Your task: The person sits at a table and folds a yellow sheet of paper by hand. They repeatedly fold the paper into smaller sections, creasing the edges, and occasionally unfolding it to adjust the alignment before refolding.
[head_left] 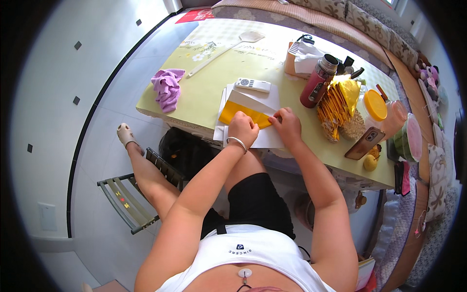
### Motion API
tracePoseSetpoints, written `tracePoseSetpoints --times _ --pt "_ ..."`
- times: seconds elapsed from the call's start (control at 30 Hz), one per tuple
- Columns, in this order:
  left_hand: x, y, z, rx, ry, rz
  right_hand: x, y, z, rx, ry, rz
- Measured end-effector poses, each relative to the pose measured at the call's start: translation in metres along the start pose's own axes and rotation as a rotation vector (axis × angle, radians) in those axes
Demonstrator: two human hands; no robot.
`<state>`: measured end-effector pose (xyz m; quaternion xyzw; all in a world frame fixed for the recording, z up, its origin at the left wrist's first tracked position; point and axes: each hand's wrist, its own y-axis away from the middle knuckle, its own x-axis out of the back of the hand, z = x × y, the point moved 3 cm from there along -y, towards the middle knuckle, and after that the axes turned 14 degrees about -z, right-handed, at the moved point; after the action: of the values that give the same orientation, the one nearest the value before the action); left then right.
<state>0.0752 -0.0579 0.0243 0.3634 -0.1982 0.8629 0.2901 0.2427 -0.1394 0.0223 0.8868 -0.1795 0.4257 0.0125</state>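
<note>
A strip of golden-yellow paper [229, 113], folded flat, lies across white sheets [265, 139] at the table's near edge. My left hand [243, 129] is closed, its curled fingers pressing on the strip's middle; what lies under them is hidden. At the strip's right end my right hand [287, 126] is closed too, thumb and fingers pinching the paper. A white remote control [253, 85] rests on the sheets just beyond the strip. To the right of my right hand stands a bunch of folded gold paper pieces [335, 109].
A dark red thermos [318, 83], a tissue box [293, 63], a jar with a yellow lid [375, 105], a phone [364, 144] and a yellow fruit [370, 162] crowd the right side. A purple cloth [168, 89] and a fly swatter [219, 56] lie left. A folding stool [131, 202] stands below.
</note>
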Motion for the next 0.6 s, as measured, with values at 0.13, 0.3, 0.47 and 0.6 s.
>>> tracePoseSetpoints --times 0.13,0.3,0.47,0.6 --pt "-0.003 -0.003 -0.002 -0.007 -0.054 0.022 -0.003 0.017 -0.023 0.344 0.314 0.182" --pt "-0.007 -0.004 -0.003 -0.033 -0.089 0.062 -0.031 0.039 -0.029 0.394 0.429 -0.196" --pt "-0.002 -0.005 -0.014 -0.176 -0.048 0.0 -0.037 0.036 -0.033 0.297 0.475 -0.328" --pt "0.042 0.008 -0.023 -0.333 -0.19 -0.093 -0.032 0.039 -0.033 0.314 0.488 -0.419"
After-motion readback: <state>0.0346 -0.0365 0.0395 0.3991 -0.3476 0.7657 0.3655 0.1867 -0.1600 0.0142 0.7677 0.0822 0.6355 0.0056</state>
